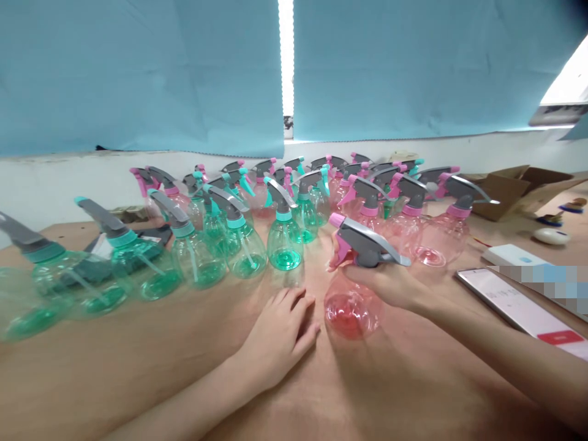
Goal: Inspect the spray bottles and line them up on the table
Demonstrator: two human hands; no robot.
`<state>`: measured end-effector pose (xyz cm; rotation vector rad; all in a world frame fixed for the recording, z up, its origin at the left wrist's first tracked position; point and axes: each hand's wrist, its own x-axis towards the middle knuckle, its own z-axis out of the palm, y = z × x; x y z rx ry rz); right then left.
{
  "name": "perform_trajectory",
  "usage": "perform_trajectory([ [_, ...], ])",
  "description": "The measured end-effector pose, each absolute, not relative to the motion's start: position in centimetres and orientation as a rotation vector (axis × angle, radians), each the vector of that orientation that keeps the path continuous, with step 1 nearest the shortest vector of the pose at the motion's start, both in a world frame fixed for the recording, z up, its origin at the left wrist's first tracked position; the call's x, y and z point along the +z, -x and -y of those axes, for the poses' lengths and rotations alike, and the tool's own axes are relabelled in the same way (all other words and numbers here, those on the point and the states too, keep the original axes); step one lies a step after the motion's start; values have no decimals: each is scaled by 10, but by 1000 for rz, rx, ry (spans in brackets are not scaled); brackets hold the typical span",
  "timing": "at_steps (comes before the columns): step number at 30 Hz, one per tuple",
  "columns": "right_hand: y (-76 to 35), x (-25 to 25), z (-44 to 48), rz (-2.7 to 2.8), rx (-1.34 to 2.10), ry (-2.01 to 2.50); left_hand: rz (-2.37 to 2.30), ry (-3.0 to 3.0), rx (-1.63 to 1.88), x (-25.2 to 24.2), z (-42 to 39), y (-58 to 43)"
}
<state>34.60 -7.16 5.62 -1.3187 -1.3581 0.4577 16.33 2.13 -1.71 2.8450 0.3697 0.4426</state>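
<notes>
My right hand [383, 283] is wrapped round the neck of a pink spray bottle [351, 313], just under its grey and pink trigger head. The bottle stands at the front, tilted slightly if at all. Flat on the table to its left lies my left hand [285, 327], fingers stretched out and holding nothing. Beyond the left hand stands a green spray bottle [285, 245] with a grey head and teal collar. Another pink spray bottle [443, 236] is behind my right hand.
Several green spray bottles [158, 272] line the left, with mixed pink and green ones behind. On the right of the table [257, 407] are a phone [514, 300], a white box [517, 256], a white mouse [551, 236] and an open cardboard box [500, 195]. Blue sheets [138, 73] cover the back.
</notes>
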Motion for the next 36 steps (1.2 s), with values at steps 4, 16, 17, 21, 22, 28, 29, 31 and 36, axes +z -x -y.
perform_trajectory([
  [4, -345, 57, 70, 1324, 516, 1317, -363, -2840, 443, -17, -21, -164],
  [16, -350, 48, 62, 1344, 532, 1222, -387, -2825, 428, -13, -22, -163],
  [17, -350, 47, 63, 1341, 535, 1225, -396, -2829, 433, -14, -22, -163],
  [21, -350, 48, 64, 1341, 555, 1214, -505, -2843, 474, -16, -23, -163],
  [22, -350, 49, 64, 1339, 564, 1208, -531, -2847, 477, -16, -23, -163],
  [28, -349, 51, 63, 1347, 568, 1197, -561, -2873, 445, -18, -23, -163],
  [29, -349, 50, 63, 1354, 564, 1188, -559, -2876, 439, -18, -23, -163],
  [31, -350, 49, 63, 1370, 562, 1181, -549, -2886, 429, -17, -23, -163],
  [36, -352, 46, 64, 1387, 541, 1241, -516, -2919, 414, -16, -24, -164],
])
